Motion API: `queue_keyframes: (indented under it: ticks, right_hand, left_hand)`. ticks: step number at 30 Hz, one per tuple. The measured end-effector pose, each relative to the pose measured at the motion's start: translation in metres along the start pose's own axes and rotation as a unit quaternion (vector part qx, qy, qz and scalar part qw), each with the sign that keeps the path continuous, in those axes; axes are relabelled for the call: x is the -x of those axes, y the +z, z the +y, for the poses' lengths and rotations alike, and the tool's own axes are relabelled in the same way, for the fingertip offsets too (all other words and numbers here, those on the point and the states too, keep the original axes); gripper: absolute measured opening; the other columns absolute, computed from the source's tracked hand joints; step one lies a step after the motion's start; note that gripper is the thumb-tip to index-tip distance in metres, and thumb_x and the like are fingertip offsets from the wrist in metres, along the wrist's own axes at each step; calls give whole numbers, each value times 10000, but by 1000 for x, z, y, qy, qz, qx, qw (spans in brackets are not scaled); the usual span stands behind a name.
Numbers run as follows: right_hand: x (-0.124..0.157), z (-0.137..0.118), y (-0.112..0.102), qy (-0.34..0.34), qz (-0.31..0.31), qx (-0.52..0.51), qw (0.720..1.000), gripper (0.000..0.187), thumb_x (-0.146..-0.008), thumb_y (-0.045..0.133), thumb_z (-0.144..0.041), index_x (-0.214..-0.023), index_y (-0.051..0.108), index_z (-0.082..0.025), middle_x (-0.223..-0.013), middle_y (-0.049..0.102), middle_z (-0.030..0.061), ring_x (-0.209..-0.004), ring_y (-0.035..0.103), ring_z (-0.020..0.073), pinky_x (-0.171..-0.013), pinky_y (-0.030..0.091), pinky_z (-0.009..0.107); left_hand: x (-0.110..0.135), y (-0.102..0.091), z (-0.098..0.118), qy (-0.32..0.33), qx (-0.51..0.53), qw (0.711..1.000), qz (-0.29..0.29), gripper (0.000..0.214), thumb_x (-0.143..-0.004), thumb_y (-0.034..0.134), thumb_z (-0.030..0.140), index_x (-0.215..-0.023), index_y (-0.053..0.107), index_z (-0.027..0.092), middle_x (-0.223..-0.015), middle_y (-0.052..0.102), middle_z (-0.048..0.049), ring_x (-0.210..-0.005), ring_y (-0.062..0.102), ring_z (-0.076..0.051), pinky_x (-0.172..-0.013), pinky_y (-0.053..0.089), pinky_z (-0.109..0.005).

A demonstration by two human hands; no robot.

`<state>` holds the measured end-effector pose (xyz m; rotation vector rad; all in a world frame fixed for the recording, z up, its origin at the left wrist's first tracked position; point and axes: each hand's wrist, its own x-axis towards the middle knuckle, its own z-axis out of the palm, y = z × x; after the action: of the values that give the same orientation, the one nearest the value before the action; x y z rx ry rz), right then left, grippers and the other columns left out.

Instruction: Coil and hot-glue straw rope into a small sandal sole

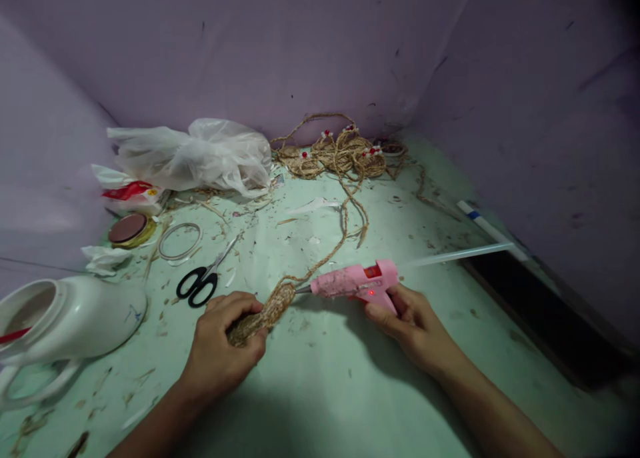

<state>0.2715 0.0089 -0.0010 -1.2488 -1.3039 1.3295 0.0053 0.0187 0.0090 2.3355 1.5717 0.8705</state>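
Note:
My left hand (223, 341) is closed around a small jute-wrapped piece (263, 315), held just above the pale green floor. My right hand (407, 321) grips the handle of a pink glue gun (357, 281) with a red light lit on its side. The gun's metal tip touches the end of the wrapped piece. A clear glue stick (457, 253) sticks out of the gun's back toward the right. A strand of jute rope (345, 228) runs from the wrapped piece up to a pile of coiled jute (340, 153) with red and white beads by the back wall.
Black-handled scissors (203, 281) lie left of my left hand. A white plastic jug (70, 318) lies on its side at far left. A wire ring (180, 239), a round tin lid (129, 229) and crumpled plastic bags (200, 155) sit behind. Purple walls enclose the corner.

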Motion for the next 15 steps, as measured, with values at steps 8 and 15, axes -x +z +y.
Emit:
queue_keyframes:
  ticks: [8,15]
  right_hand:
    - [1,-1,-1,-2,-19,7,1000,234,-790,609,-384,-819,631,-153,-604,376,-51,-530,279,102,-491,261,246]
    - [0,1,2,-6,-27,-8,1000,267,-790,614,-393,-886,662,-148,-624,419,-37,-545,296,111,-506,273,247]
  left_hand:
    - [-1,2,0,-12,11,1000,0,105,-680,553,228,-725,646,207,-767,718,-27,-710,677,-211,-635,547,-337]
    - [-1,4,1,-47,21,999,-9,122,-666,545,246,-712,649,202,-765,718,-28,-720,666,-209,-664,523,-344]
